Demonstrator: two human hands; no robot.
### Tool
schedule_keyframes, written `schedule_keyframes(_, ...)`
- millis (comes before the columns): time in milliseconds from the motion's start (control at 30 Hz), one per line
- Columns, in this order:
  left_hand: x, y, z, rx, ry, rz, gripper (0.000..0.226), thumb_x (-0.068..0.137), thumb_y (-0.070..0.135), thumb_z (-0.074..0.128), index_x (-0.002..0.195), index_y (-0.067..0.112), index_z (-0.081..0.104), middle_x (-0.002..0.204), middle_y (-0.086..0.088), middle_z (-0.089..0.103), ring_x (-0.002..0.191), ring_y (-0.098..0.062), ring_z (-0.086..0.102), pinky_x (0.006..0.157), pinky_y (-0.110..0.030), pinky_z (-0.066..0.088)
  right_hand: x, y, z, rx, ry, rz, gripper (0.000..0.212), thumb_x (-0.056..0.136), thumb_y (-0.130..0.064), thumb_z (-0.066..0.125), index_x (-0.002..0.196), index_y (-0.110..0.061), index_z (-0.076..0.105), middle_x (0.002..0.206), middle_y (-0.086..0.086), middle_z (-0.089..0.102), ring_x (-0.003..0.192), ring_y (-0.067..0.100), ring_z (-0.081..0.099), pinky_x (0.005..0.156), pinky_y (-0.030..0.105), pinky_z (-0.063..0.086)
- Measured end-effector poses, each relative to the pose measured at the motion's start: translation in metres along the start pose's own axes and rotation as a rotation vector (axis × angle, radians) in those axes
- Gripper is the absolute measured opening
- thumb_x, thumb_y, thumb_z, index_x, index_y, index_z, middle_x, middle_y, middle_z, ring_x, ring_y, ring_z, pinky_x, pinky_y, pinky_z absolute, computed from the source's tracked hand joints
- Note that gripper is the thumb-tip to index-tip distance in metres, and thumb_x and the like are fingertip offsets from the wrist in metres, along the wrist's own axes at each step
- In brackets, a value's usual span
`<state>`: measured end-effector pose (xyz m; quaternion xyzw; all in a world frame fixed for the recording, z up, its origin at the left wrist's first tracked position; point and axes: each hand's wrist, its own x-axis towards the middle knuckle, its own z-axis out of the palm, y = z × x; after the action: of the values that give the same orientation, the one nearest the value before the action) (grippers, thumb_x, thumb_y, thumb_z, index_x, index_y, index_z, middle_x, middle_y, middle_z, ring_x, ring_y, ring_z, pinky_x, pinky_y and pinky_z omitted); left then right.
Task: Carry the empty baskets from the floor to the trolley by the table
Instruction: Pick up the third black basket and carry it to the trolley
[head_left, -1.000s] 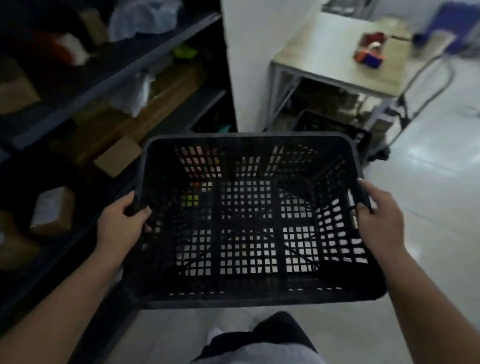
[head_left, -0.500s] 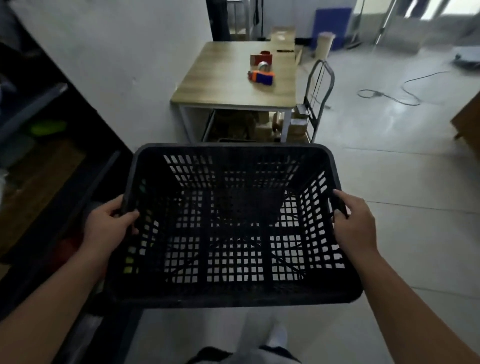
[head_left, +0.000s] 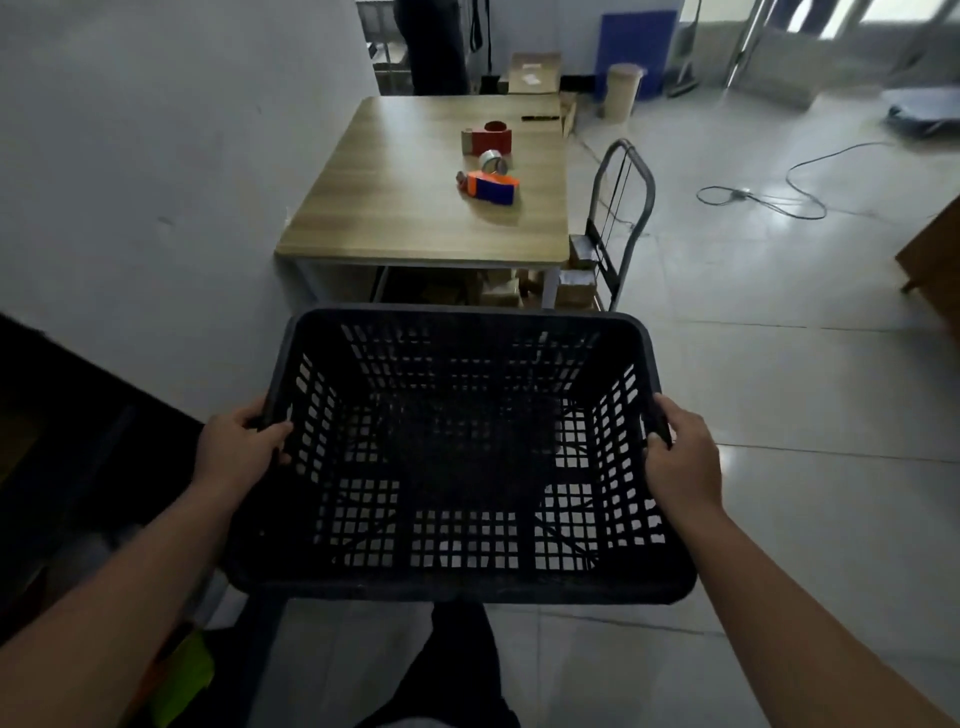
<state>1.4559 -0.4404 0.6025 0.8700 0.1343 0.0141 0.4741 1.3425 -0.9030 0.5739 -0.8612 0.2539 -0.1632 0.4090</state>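
Floor of pale glossy tile lies open ahead and to my right, with bare room between the basket's far rim and the table. On my left a white wall runs up to the table's left edge, and low down a dark shelf unit crowds my left arm.

One black lattice basket hangs in front of me, off the ground and empty. My left hand is wrapped over its left rim, thumb inside the wall; my right hand is clamped on the right rim the same way. Its far rim sits just short of the table's near edge as I see it.

One wooden table stands ahead. On it I count three tape items close together: a red dispenser, a silver roll and an orange-and-blue dispenser. A dark pen lies near the far edge. One trolley stands just beside the table's right side, its metal handle upright, small boxes on its deck. More boxes sit under the table; I cannot count them.

One cable loops over the tiles well to the right.
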Motion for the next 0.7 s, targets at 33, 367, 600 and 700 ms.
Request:
schedule_keyframes(33,0.024,0.002,0.01,0.0,-0.018,0.007,0.029,0.084,0.005,0.07,0.111,0.015,0.072,0.08,-0.005,0.073,0.063,-0.032,0.07,0.067,-0.052,0.06,0.018,-0.001,0.012,-0.007,0.002,0.008,0.051,0.086,-0.001,0.051,0.133,-0.021,0.055,0.126,0.005,0.057,0.115,0.021,0.054,0.092,0.027,0.04)
schedule_keyframes(367,0.259,-0.001,0.109,0.076,-0.117,-0.074,0.037,0.086,0.005,0.069,0.123,0.01,0.068,0.068,-0.013,0.072,0.054,-0.025,0.066,0.053,-0.026,0.053,0.19,-0.018,0.144,-0.084,0.0,0.092,0.052,0.088,0.003,0.052,0.136,-0.018,0.052,0.127,0.005,0.056,0.113,0.022,0.055,0.087,0.029,0.041)
schedule_keyframes(600,0.352,-0.023,0.179,0.094,-0.133,-0.099,0.033,0.086,-0.003,0.066,0.116,0.01,0.068,0.062,-0.005,0.065,0.038,-0.01,0.055,0.039,-0.016,0.043,0.272,0.008,0.211,-0.096,-0.054,0.179,0.052,0.09,0.001,0.052,0.137,-0.02,0.052,0.129,0.003,0.055,0.112,0.021,0.055,0.086,0.031,0.043)
schedule_keyframes(700,0.372,-0.035,0.196,0.099,-0.122,-0.119,0.041,0.085,-0.001,0.068,0.121,0.017,0.067,0.062,-0.001,0.067,0.036,-0.006,0.056,0.039,-0.016,0.043,0.286,0.019,0.23,-0.099,-0.089,0.217,0.053,0.09,0.0,0.051,0.139,-0.022,0.05,0.131,0.003,0.053,0.111,0.021,0.055,0.083,0.03,0.043)
